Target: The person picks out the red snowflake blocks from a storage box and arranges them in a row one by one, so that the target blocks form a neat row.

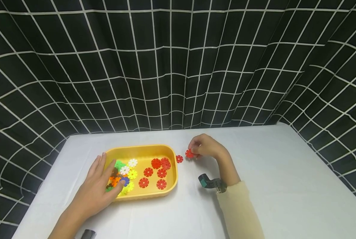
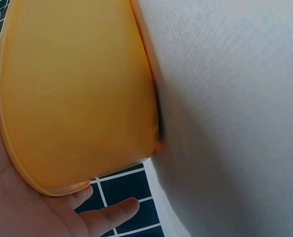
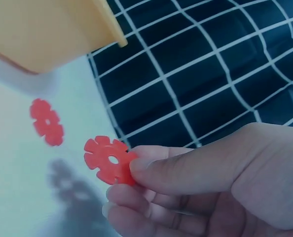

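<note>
Between thumb and fingers my right hand (image 1: 207, 146) pinches a red snowflake disc (image 3: 107, 159), a notched plastic piece with a hole in its middle. It is held above the white table, its shadow falling below. Another red disc (image 1: 179, 159) lies on the table just right of the yellow tray (image 1: 142, 151). My left hand (image 1: 98, 189) rests over the tray's left rim, fingers straight and spread, the thumb reaching in over the discs. Inside the tray, several red discs (image 1: 148, 172) lie apart on the right side, with white, yellow, green, orange, brown and blue discs (image 1: 125, 181) heaped at left.
A white cloth (image 1: 285, 186) covers the table. Behind and around it hangs a black curtain (image 1: 178, 66) with a white grid, meeting the table's back edge. A dark wrist camera (image 1: 211, 182) is strapped to my right wrist above a cream sleeve (image 1: 240, 209).
</note>
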The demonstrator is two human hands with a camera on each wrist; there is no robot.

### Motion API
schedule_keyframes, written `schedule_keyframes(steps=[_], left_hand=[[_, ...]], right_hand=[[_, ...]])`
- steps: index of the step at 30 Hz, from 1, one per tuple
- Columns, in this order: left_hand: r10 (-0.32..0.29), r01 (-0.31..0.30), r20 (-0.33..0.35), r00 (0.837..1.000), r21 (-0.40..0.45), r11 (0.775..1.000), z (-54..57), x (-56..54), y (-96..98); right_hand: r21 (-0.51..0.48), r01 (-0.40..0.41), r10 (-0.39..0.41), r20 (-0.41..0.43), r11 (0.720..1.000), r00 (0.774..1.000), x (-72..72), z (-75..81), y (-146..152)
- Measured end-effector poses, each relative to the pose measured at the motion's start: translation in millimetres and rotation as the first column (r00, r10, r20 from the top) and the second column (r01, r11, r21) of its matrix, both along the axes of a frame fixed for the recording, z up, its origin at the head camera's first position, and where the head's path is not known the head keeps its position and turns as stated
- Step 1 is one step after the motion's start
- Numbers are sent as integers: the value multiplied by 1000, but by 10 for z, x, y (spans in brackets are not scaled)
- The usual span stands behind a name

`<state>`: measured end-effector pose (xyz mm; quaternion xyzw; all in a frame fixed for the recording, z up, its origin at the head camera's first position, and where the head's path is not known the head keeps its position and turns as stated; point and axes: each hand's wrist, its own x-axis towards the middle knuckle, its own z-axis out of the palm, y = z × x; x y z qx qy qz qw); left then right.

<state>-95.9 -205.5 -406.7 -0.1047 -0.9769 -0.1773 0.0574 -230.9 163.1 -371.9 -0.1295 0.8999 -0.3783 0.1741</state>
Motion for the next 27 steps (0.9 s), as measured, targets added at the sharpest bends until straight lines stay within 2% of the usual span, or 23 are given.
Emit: schedule_keyframes(steps=[6, 12, 19, 27], left_hand=[[0, 0, 4, 1000, -5, 1000, -12, -2, -1], [-4, 4, -8, 1000, -6, 1000, -19, 2, 6], [3, -3, -1, 1000, -8, 1000, -24, 3, 6], [5, -5, 9, 1000, -6, 1000, -12, 1, 10]], right_hand=[[22, 29, -31, 64, 999, 997, -63, -152, -12], [49, 69, -73, 77, 996, 994, -82, -237, -49], [73, 91, -95, 61, 993, 994, -75, -257, -95], [125, 82, -87, 33, 989, 996, -76, -206, -126]])
